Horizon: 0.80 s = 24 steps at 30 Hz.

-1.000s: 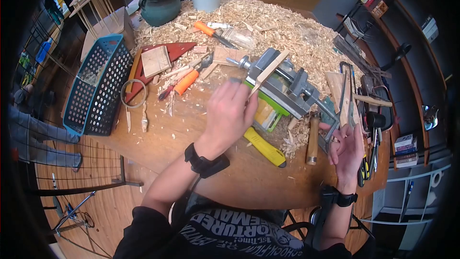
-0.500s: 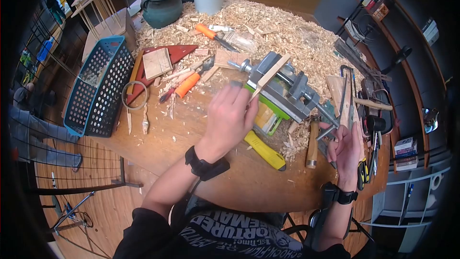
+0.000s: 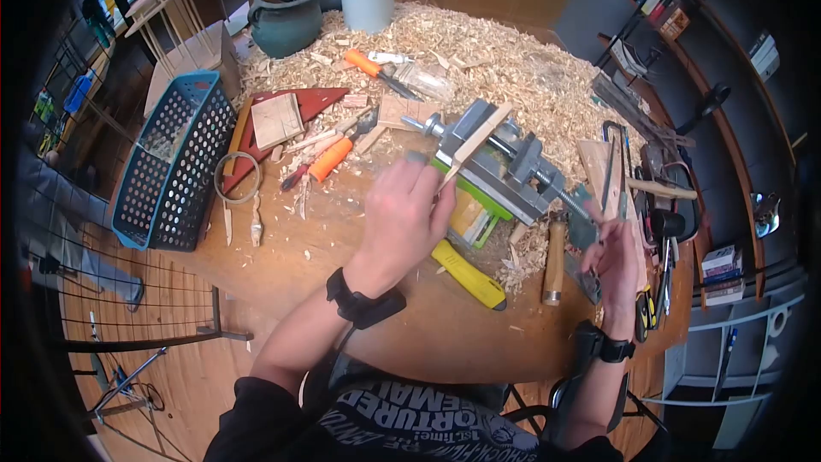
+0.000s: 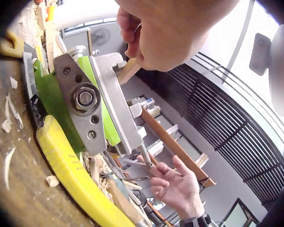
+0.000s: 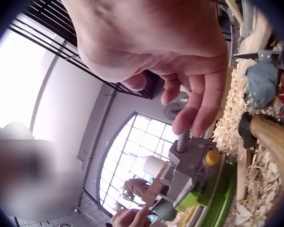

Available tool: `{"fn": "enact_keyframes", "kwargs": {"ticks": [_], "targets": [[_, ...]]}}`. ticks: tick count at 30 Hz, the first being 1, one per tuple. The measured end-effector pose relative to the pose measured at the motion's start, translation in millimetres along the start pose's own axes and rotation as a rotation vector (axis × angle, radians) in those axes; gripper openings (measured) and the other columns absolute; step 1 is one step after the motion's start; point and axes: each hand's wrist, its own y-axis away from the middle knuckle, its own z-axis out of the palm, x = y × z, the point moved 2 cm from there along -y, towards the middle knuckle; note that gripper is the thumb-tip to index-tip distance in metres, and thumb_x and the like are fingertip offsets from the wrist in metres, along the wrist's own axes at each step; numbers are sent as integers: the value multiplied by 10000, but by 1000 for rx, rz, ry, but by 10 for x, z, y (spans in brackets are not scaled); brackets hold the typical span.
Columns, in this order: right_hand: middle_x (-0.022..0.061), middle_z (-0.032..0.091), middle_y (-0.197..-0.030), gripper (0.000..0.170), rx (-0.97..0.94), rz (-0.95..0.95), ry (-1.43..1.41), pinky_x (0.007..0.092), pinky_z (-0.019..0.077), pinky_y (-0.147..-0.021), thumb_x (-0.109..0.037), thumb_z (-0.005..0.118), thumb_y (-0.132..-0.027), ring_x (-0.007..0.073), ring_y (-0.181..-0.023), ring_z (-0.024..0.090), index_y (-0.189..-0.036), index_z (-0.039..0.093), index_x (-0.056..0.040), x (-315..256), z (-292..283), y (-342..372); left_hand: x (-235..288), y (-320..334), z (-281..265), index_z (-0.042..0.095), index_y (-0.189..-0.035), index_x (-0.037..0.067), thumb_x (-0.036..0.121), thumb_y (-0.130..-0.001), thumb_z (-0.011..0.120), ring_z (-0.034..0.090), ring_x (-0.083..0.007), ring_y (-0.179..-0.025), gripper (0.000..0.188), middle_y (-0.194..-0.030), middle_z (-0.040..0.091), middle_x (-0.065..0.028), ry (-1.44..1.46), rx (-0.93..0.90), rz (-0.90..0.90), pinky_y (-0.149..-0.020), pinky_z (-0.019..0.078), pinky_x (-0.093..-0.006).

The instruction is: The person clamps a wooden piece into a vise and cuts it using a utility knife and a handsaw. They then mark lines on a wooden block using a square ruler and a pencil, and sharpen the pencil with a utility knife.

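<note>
Workbench (image 3: 462, 342), as I see it from beside the person, reaching beneath and beyond the left hand (image 3: 398, 210) and the right hand (image 3: 617, 269). Shavings (image 3: 513, 60) lie heaped over its far part, well ahead of either hand. The vise (image 3: 494, 176), grey over a green base, stands between the two hands and somewhat ahead of them: its body is just to the right of the left hand, and its screw (image 4: 145, 154) points toward the right hand. The wood strip (image 3: 481, 133) lies over the top of the vise, running from the left thumb forward and to the right, its long axis crosswise to the screw. The left hand is much the nearer, being at the strip's near end; from the right hand the strip lies well apart, ahead and to the left. Whether the vise bears on it I cannot tell. The yellow-handled tool (image 3: 469, 275) rests to the right of the left hand, closer to the body; a wooden handle (image 3: 554, 265) lies near the right hand, on its left. Left hand: fingers bent, the strip's end pinched against the thumb. Right hand: fingers parted and lightly bent, gripping nothing that I can make out; the fingertips are at the screw's end, but blur leaves contact there uncertain
</note>
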Motion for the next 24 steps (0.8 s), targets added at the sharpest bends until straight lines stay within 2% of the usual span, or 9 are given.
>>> {"fn": "enact_keyframes", "kwargs": {"ticks": [1, 4, 8, 11, 13, 17, 20, 22, 24], "targets": [[225, 572, -1329, 398, 54, 140, 36, 262, 463, -479, -445, 326, -1068, 154, -500, 558, -922, 449, -96, 94, -62, 1, 2, -6, -14, 547, -762, 21, 32, -811, 708, 510, -293, -630, 168, -679, 505, -113, 17, 6, 1, -567, 403, -398], [230, 655, -1158, 398, -69, 127, 39, 262, 473, -486, -447, 318, -1072, 153, -493, 554, -915, 444, -104, 53, 60, 66, -12, 2, -7, 547, -759, 22, 35, -811, 709, 509, -293, -632, 171, -680, 505, -114, 13, 16, 19, -569, 402, -398], [262, 642, -1167, 392, -91, 164, -5, 258, 470, -467, -432, 301, -1076, 151, -469, 529, -911, 434, -102, -17, 60, 120, -15, 13, 16, 546, -755, 23, 38, -810, 710, 510, -293, -634, 174, -682, 505, -115, 19, 19, 10, -573, 404, -397], [295, 619, -1196, 426, -264, 184, -118, 243, 443, -432, -468, 304, -1063, 134, -454, 519, -910, 441, -96, -120, 70, 126, -10, -2, -1, 544, -749, 23, 40, -811, 709, 510, -293, -634, 177, -680, 505, -115, 12, 20, 11, -573, 405, -398], [300, 549, -1333, 401, -351, 120, -203, 253, 457, -455, -443, 326, -1062, 144, -491, 562, -923, 449, -88, -245, 196, 184, -7, 1, -3, 542, -747, 23, 41, -811, 710, 509, -292, -630, 180, -679, 506, -116, 4, 16, 17, -572, 405, -399], [326, 537, -1338, 375, -107, -154, -58, 269, 511, -521, -399, 305, -1075, 167, -537, 600, -975, 467, -76, -276, 355, 164, -12, 11, 14, 543, -747, 22, 41, -811, 711, 510, -294, -631, 181, -681, 508, -117, 9, 11, 13, -574, 407, -401], [316, 554, -1316, 377, 21, -107, 21, 269, 515, -544, -412, 317, -1073, 163, -548, 598, -989, 481, -83, -137, 169, 50, -12, 1, 3, 544, -748, 22, 39, -810, 710, 513, -297, -634, 179, -686, 512, -117, 14, 24, 9, -576, 410, -402], [303, 579, -1279, 392, 68, 135, 5, 261, 499, -511, -421, 302, -1076, 159, -523, 580, -960, 485, -95, 15, 47, 38, -12, 4, 1, 546, -751, 22, 38, -811, 709, 516, -298, -637, 174, -687, 514, -117, 8, 20, 15, -577, 411, -402], [304, 586, -1261, 400, -47, 156, -62, 259, 489, -494, -428, 301, -1075, 157, -512, 572, -945, 482, -95, 30, 40, 74, -24, 6, 7, 547, -752, 22, 37, -811, 708, 515, -298, -636, 172, -688, 515, -117, 7, 22, 14, -576, 411, -401]]}}
